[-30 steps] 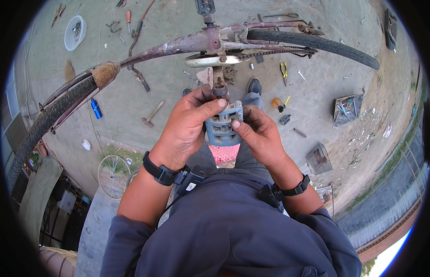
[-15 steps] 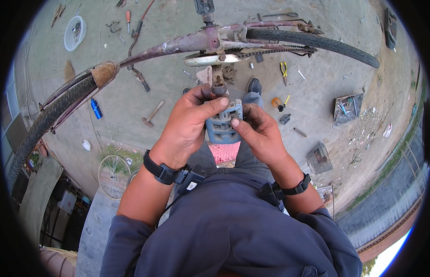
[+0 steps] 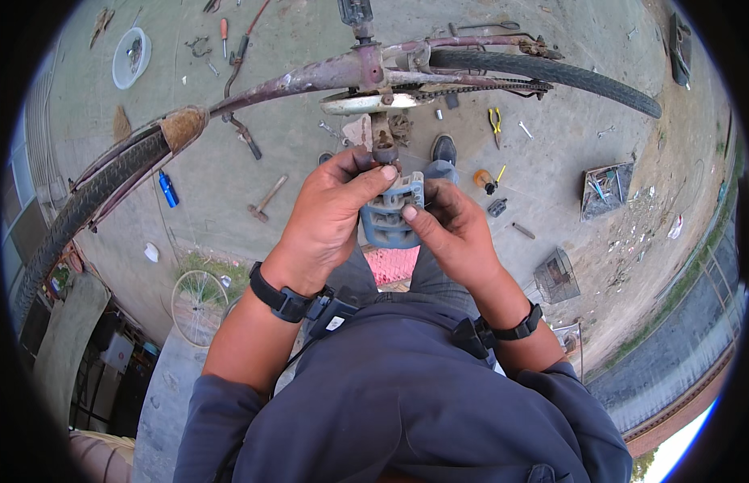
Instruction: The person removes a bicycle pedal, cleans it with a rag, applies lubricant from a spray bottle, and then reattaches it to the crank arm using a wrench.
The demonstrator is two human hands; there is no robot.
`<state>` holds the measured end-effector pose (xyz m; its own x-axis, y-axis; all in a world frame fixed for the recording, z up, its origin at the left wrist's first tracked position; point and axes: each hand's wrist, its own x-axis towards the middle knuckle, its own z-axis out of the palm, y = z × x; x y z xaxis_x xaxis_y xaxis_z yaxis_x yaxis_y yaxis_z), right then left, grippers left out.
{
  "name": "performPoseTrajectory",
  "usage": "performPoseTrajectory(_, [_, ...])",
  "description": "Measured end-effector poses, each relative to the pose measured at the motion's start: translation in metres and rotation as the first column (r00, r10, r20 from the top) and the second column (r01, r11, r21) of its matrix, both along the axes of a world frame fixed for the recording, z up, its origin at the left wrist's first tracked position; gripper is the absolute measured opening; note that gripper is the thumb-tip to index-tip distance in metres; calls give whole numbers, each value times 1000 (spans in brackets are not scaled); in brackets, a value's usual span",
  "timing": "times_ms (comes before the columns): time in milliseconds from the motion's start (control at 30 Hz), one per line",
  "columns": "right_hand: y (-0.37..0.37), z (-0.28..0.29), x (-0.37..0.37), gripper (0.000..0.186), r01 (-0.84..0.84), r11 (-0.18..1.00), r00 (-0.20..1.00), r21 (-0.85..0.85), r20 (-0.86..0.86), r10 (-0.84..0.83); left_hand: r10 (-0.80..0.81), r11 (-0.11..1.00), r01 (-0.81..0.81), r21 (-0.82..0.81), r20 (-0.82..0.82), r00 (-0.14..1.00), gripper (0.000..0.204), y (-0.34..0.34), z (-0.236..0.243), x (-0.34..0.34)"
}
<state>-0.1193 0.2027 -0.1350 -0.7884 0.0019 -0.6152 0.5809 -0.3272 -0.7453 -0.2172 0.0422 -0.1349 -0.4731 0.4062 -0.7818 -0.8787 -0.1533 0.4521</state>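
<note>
Turned slightly between the hands since one second ago: grey-blue pedal, its lower edge now a little higher in view.

Bicycle: purplish frame, worn paint, lying across the upper view; crank arm pointing toward the person.

Wire basket: on the ground at right; contents too small to tell.

Open box: grey, shallow, holding several small tools, some blue-handled.

Bowl: whitish, round, upper left; small dark metallic pieces inside.

Left hand: closed, thumb and fingers pinching the pedal's upper end, just beside the crank arm's tip; the joint itself hidden by the fingers.

Right hand: closed on the pedal's right side, thumb over its face.

Pedal, position: just below the crank arm's tip in view, between both hands.

Bottle: small, amber, dark-topped, near the person's right shoe; fill level cannot be told.
</note>
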Motion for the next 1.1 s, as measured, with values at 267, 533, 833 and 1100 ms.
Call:
performPoseTrajectory(267, [-1, -2, -1, 27, 85, 987, 996, -135, -7, -87, 43, 994, -60, 91, 177, 983, 20, 2, 8, -5])
performPoseTrajectory(533, [2, 0, 1, 27, -16, 999, 999, -35, 29, 17, 24, 999, -24, 40, 22, 999, 19, 2, -1, 1])
performPoseTrajectory(833, [1, -4, 0, 26, 119, 973, 993, -196, 0, -122, 41, 996, -53, 76, 144, 989, 24, 2, 7, -3])
performPoseTrajectory(1100, [2, -7, 1, 31, 53, 991, 998, -125, -31, -57, 21, 998, -24, 62, 40, 999, 23, 0, -3, -1])
